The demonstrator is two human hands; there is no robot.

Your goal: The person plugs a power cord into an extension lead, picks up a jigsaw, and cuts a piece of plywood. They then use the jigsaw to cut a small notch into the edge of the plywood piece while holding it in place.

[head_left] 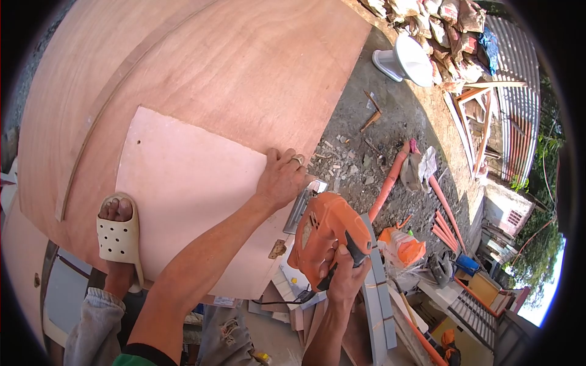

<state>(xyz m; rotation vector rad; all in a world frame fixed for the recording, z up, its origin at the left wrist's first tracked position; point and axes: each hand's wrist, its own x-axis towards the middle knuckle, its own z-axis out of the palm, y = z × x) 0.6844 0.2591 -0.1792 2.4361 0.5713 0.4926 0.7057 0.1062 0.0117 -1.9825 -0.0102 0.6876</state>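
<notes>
My right hand (345,268) is closed around the handle of an orange jigsaw (323,229). The saw's metal base plate (297,210) rests along the right edge of a pale plywood piece (183,158), where the blade is hidden from me. My left hand (282,177), with a ring on one finger, presses on that piece near its far right corner, fingers bent over the edge. Underneath lies a larger plywood sheet (256,67). A foot in a cream clog (118,236) stands on the pale piece at the left. A dark cord (281,301) runs from the saw's rear.
A long thin wood strip (101,122) lies on the large sheet. Beyond its right edge are rubble (348,161), orange pipes (390,183), a white pedestal basin (410,61) and stacked sacks (452,30). Grey boards (378,305) and wood offcuts (305,317) lie close to the saw.
</notes>
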